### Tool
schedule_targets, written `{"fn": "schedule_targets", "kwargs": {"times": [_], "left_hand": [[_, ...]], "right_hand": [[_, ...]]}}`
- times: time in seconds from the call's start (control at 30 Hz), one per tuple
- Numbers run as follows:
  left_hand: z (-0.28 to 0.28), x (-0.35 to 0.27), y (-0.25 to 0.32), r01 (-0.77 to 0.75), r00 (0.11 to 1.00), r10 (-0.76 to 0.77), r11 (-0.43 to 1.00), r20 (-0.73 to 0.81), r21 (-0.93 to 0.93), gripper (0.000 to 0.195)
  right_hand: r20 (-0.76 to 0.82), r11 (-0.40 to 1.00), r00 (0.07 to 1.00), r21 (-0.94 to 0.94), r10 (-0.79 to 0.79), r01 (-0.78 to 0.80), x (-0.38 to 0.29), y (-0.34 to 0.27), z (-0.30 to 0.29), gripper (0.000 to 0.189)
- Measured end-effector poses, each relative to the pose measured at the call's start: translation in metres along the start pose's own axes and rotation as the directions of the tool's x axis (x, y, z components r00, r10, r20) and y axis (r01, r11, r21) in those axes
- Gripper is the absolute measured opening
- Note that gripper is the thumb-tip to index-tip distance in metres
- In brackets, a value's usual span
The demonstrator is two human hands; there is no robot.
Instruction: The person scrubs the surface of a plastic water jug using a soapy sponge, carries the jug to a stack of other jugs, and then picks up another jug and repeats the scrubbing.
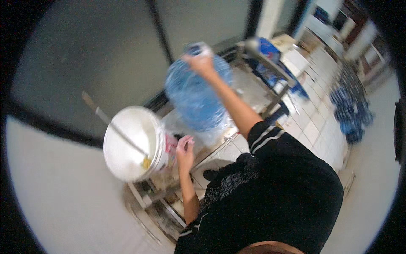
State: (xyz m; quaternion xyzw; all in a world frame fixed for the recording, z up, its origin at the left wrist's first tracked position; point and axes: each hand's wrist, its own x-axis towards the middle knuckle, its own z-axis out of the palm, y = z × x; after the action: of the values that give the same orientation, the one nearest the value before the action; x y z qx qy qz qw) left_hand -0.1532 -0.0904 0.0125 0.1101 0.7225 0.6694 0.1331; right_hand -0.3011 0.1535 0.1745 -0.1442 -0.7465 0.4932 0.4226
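My right hand [201,63] is closed around the neck end of a large blue translucent water jug [199,98], with something whitish, perhaps suds or plastic, at the fingers. Its body looks wet and streaked. My left hand [185,147] is beside the outer wall of a white plastic bucket [163,152]. Its fingers are curved and apart, pinkish-white at the tips, and nothing shows in them. A long thin stick [122,133] leans in the bucket over its rim, with a yellow piece [146,163] at its lower end. The view is blurred.
Jug and bucket stand on a low frame or bench against dark-framed glass panels [203,19]. To the right are a metal-framed stand [272,66] with blue-and-white packaging, a tiled floor [311,127] and a cluster of blue bottle-like items [350,117]. A pale wall rises at the lower left.
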Motion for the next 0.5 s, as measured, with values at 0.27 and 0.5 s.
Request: {"fn": "schedule_targets", "kwargs": {"times": [0.27,0.5], "left_hand": [[0.041,0.033,-0.040,0.315,0.924,-0.340,0.936,-0.175,-0.159,0.054],[0.164,0.033,-0.056,0.411,0.911,-0.406,0.901,0.064,-0.139,0.066]], "right_hand": [[-0.146,0.952,0.977,0.240,-0.158,0.190,-0.039,-0.040,-0.181,0.033],[-0.319,0.921,0.933,0.287,-0.165,0.261,-0.096,-0.079,-0.421,0.032]]}}
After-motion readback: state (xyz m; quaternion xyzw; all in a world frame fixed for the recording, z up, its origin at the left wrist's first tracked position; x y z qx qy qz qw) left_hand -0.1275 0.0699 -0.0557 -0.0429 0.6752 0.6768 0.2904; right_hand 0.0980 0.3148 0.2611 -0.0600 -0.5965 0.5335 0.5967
